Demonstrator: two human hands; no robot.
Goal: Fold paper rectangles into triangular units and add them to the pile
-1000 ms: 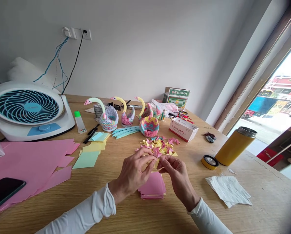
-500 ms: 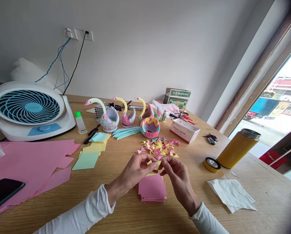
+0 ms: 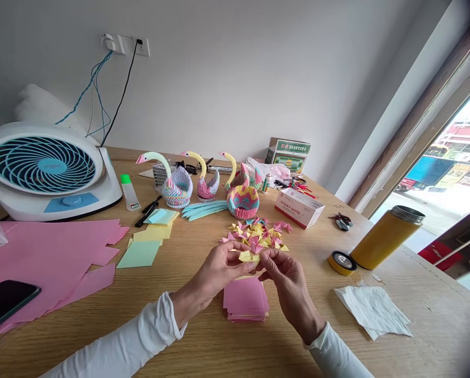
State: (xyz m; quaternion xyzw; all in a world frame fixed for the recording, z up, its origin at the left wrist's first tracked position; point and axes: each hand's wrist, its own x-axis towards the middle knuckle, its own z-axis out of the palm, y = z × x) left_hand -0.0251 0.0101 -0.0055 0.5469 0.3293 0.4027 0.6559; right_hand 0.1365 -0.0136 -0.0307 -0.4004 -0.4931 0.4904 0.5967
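A small folded piece of yellow paper (image 3: 249, 256) is pinched between both hands above the table. My left hand (image 3: 221, 268) closes on its left side, thumb below. From the right, my right hand (image 3: 284, 275) grips the other end between thumb and fingers. Just beyond lies a pile of folded pink, yellow and blue paper triangles (image 3: 258, 234). Under the hands sits a stack of pink sticky notes (image 3: 246, 300). A round basket of folded paper pieces (image 3: 243, 201) stands behind the pile.
Paper swans (image 3: 178, 186) stand at the back beside blue paper strips (image 3: 204, 209). A fan (image 3: 49, 173), pink sheets (image 3: 57, 262) and a phone (image 3: 8, 304) are left. To the right are a sticky note box (image 3: 300, 207), yellow flask (image 3: 386, 239), its lid (image 3: 342, 262) and a tissue (image 3: 372, 311).
Both hands still hold the yellow paper, which has turned and shows more of its folded face. The view has shifted slightly.
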